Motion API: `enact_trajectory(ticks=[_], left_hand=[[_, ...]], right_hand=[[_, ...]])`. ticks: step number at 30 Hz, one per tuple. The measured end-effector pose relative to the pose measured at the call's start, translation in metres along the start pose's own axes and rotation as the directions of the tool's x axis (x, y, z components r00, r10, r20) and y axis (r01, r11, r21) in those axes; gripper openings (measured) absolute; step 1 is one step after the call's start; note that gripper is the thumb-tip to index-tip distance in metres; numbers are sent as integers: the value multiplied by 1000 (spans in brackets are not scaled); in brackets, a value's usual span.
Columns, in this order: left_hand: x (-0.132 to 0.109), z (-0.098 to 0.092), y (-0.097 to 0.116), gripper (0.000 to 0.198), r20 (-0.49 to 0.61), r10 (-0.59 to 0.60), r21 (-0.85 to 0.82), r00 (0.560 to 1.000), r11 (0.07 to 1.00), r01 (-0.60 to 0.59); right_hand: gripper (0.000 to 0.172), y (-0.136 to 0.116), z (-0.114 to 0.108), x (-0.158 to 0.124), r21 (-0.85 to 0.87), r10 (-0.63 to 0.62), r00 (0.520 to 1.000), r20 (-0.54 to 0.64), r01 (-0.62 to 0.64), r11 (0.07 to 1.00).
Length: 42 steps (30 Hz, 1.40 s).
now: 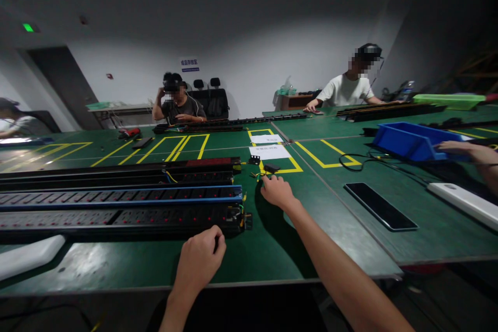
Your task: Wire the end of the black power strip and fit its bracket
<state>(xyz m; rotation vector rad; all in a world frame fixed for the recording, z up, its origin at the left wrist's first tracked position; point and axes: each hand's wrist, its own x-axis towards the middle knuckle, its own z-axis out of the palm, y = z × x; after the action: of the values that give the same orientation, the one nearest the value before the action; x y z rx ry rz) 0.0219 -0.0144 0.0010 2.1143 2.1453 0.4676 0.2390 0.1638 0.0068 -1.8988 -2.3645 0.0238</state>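
Note:
My left hand (202,257) rests curled in a loose fist on the green table (268,254), just in front of the near end of a long black power strip (116,218) with red switches. My right hand (277,192) reaches forward with its fingers bent down onto small parts with yellow wires (258,175) beside a little black block (271,168). What the fingertips pinch is too small to make out. Two more long strips, one blue-edged (120,198) and one black (116,171), lie behind the first.
A black phone (380,206) lies to the right, with a white strip (462,203), a black cable (358,158) and a blue bin (412,140) where another person's arm (472,153) rests. White papers (269,151) sit in yellow-taped boxes. Two seated people work at the far tables.

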Motion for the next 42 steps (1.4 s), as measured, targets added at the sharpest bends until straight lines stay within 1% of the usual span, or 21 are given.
enact_trajectory(ticks=[27,34,42], left_hand=[[1,3,-3,19,-7,9,18,1000,1000,-8],[2,2,-3,20,19,-6,26,1000,1000,6],[3,-2,-1,22,33,5,39,999,999,-7]], right_hand=[[38,-1,-3,-2,18,6,1000,5,-6,1000],[38,-2,-5,-1,25,8,1000,9,-9,1000],[35,-3,-6,-2,2,6,1000,10,-6,1000]])
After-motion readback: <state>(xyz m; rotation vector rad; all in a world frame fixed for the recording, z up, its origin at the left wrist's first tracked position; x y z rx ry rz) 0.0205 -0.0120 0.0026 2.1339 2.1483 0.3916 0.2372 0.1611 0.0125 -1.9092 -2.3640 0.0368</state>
